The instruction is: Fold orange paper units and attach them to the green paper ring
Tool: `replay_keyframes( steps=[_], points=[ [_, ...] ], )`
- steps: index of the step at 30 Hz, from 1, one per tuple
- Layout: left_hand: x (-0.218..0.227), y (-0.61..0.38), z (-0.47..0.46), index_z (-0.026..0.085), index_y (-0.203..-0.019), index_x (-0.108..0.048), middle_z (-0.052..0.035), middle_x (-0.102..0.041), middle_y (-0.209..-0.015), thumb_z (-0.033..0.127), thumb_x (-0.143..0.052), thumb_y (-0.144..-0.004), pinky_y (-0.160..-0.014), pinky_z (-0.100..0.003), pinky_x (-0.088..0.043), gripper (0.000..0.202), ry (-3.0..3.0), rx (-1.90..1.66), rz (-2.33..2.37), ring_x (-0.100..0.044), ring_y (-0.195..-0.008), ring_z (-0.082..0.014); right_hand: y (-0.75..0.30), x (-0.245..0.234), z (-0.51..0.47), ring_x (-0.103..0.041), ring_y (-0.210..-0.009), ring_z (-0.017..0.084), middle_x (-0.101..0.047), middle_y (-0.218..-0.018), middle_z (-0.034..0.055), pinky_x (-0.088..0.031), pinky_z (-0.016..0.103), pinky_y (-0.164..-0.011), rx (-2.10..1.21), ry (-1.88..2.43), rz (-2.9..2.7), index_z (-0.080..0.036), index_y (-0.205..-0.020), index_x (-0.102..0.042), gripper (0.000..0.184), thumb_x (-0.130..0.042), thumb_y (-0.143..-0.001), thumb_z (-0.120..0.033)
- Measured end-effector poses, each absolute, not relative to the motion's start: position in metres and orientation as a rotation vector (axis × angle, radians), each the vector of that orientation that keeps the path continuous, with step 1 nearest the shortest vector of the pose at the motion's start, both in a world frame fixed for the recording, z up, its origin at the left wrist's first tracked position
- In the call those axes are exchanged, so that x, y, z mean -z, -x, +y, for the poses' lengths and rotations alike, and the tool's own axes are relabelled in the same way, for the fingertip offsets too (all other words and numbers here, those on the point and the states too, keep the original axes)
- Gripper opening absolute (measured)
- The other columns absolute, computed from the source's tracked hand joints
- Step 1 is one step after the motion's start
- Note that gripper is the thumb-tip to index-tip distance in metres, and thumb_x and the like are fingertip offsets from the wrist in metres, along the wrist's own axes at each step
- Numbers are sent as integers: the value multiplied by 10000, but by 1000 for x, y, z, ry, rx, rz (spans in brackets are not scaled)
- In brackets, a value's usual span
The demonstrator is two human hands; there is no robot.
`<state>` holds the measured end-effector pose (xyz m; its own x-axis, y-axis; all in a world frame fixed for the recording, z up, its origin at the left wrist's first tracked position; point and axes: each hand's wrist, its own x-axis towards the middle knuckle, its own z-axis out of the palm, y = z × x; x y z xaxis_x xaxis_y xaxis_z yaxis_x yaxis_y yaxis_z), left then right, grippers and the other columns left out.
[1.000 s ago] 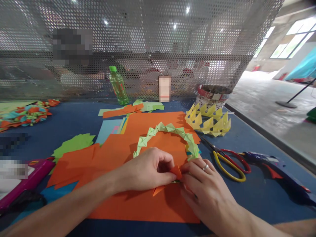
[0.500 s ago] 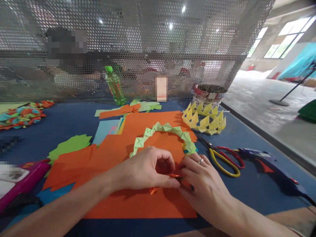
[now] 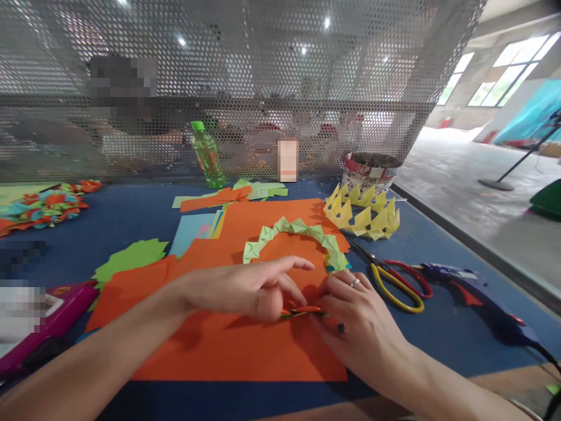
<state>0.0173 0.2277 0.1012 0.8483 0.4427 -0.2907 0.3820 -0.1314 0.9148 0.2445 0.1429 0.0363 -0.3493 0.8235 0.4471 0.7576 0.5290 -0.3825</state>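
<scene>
My right hand point(image 3: 359, 310) is closed in a pinch on the right end of a thin folded paper strip point(image 3: 302, 310), orange with a green edge, held over an orange sheet point(image 3: 245, 356). My left hand point(image 3: 258, 286) is at the strip's other end, fingers apart with the index stretched out; a lower fingertip and the thumb are close to the strip, and whether they touch it I cannot tell. Behind both hands lies a ring of folded pale green paper point(image 3: 298, 227), its near part hidden by them.
Scissors point(image 3: 394, 286) and a blue glue gun point(image 3: 473, 289) lie at the right, near a yellow paper crown point(image 3: 363, 219). A newspaper-covered bucket point(image 3: 372, 169), a green bottle point(image 3: 208, 158) and a perforated screen point(image 3: 254, 70) stand behind. Orange squares point(image 3: 131, 289) lie left.
My left hand has loosened from the strip, its index finger and thumb spreading apart. More of the orange and green strip shows. The right hand keeps its pinch almost in place.
</scene>
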Motion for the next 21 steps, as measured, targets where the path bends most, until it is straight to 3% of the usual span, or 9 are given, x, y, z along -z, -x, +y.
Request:
replay_keyframes(
  steps=[2,3,6,11,13,17,21],
  points=[
    [-100,-14,228,331,-1545,-251,-75,-627,-1372,403,-943,-516,-1095,-386,-383,1242,-1752,41,636,-538,-1300,-295,-245,-36,143,-580,-830,189,-669,-785,2,-355,355,-791,-149,1279,-2176,-199,-705,-677,119,-701,-798,-128],
    [-99,-13,226,344,-1553,-219,-65,-600,-1404,291,-957,-489,-1118,-388,-360,1296,-1762,63,650,-509,-1332,-289,-245,-36,143,-576,-830,189,-670,-789,2,-353,355,-789,-147,1280,-2177,-197,-703,-677,114,-707,-782,-120],
    [-90,-17,215,344,-1524,-296,-41,-620,-1370,118,-850,-629,-1102,-376,-387,1076,-1829,-46,706,-535,-1307,-245,-245,-37,144,-569,-833,193,-673,-790,3,-351,354,-775,-143,1289,-2180,-191,-705,-684,108,-713,-740,-93],
    [-72,-30,198,281,-1383,-503,-41,-699,-1222,109,-687,-808,-1014,-353,-475,627,-1944,-328,814,-642,-1149,-202,-246,-38,146,-557,-834,187,-656,-772,-2,-339,346,-747,-153,1309,-2213,-182,-670,-661,127,-704,-710,-70],
    [-67,-33,193,272,-1325,-554,-26,-727,-1162,120,-692,-816,-1082,-383,-420,549,-2040,-399,852,-667,-1094,-190,-246,-39,146,-550,-826,184,-656,-773,-4,-329,348,-740,-143,1333,-2219,-188,-670,-661,138,-690,-706,-59],
    [-60,-36,190,269,-1221,-615,37,-772,-978,86,-674,-823,-1232,-461,-182,443,-2171,-539,886,-724,-905,-144,-245,-41,146,-544,-823,188,-670,-797,-5,-315,355,-750,-157,1367,-2239,-204,-695,-686,135,-699,-714,-71],
    [-55,-39,192,266,-1114,-659,62,-783,-872,107,-718,-777,-1240,-513,-140,377,-2175,-611,951,-741,-851,-157,-244,-41,148,-545,-849,198,-677,-811,4,-310,354,-758,-171,1377,-2250,-195,-698,-684,116,-709,-721,-84]
  ],
)
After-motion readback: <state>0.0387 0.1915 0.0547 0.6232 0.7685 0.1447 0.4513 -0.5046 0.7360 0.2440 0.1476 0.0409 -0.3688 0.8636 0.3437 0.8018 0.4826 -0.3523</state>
